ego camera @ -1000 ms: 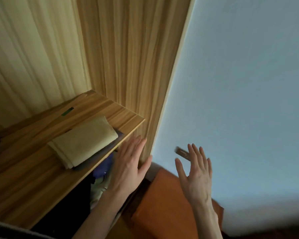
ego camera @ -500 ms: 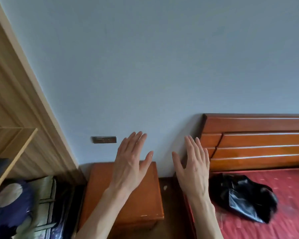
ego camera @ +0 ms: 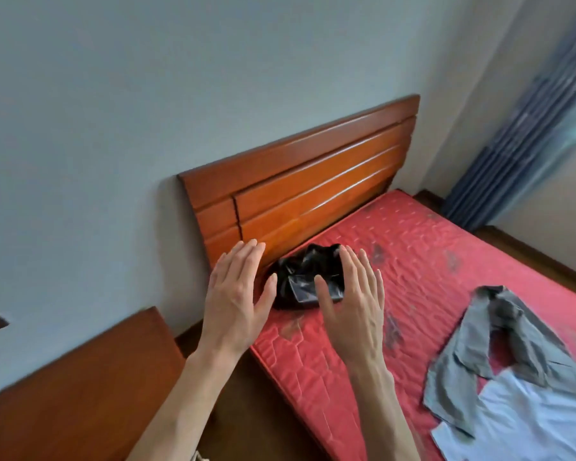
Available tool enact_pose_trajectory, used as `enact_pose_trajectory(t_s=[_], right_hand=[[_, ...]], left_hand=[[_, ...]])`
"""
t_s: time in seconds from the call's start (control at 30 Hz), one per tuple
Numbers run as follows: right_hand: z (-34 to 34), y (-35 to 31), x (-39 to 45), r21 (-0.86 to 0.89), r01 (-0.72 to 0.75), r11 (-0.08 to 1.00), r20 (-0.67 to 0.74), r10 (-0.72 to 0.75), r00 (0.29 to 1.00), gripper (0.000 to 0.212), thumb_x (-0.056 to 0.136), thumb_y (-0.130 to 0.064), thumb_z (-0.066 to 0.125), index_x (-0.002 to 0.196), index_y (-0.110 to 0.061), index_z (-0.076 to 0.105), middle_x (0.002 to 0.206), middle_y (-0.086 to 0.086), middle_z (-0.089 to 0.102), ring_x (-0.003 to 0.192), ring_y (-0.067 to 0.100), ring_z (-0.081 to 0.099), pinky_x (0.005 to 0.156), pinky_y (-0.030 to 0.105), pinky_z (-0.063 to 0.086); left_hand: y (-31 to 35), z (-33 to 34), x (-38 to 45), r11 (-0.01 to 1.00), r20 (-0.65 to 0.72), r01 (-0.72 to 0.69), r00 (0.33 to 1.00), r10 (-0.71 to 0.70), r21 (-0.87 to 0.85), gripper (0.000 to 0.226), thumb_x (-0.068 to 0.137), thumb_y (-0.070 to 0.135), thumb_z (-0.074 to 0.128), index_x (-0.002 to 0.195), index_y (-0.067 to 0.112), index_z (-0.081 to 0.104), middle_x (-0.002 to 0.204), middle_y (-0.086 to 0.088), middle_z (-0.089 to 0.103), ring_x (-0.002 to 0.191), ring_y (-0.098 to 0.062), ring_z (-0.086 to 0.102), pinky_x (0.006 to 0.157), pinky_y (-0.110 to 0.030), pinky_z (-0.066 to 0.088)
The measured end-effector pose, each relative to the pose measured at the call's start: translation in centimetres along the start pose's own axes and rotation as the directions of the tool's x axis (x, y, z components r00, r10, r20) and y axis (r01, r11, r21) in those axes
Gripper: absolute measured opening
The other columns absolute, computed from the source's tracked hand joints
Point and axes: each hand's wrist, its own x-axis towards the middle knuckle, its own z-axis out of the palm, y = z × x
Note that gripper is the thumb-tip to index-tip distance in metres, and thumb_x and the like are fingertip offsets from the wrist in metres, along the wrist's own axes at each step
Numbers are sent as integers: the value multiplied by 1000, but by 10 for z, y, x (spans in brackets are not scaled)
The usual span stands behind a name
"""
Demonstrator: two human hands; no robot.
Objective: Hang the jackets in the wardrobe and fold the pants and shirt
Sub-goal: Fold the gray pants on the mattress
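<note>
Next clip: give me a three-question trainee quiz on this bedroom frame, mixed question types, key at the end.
1. True or false: the left hand grips a garment.
2. The grey garment lies on: A) the nightstand B) the red mattress C) the floor
3. Fill in: beyond the right hand, by the headboard, sits a crumpled black ____.

Key: 1 false; 2 B; 3 bag.
</note>
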Motion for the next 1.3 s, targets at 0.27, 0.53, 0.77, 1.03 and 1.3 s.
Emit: enact_pose_trajectory(t_s=[0.27,0.53,0.77,1.03,1.3], right_hand=[[-88,132,-24,-97,-239,966,-159,221,962,63,105,-46,57,159,-20,38,164,-2,41,159,14,19,128,48,23],[-151,218,-56,-112,-494,862,-322,439,839,63,104,-48,52,159,-20,40,165,-3,39,158,11,21,130,35,14],[-186,276,-57,-123,-601,790,-444,498,745,60,104,-40,60,157,-20,43,163,-3,42,156,13,27,128,45,22],[-193,336,-19,-163,-698,697,-487,559,671,59,102,-37,63,156,-20,45,161,-2,46,154,6,21,128,47,23],[-200,389,17,-211,-733,647,-487,580,652,61,102,-43,60,157,-23,43,162,-3,44,155,15,31,128,45,20]], left_hand=[[136,112,18,964,166,-206,958,234,-169,57,109,50,42,156,18,44,160,-1,47,155,-15,31,124,-49,33],[234,193,22,882,259,-359,860,439,-305,55,108,46,46,155,16,46,160,-1,47,156,-14,30,128,-44,26],[289,253,43,822,324,-420,773,546,-384,56,107,44,45,154,15,47,159,-2,49,153,-16,34,128,-46,27],[319,328,99,767,366,-475,685,630,-432,54,107,43,48,153,14,49,158,-3,49,153,-18,35,128,-49,26],[339,398,150,722,345,-506,648,680,-472,55,105,45,49,150,14,53,155,-4,53,151,-20,40,127,-50,27]])
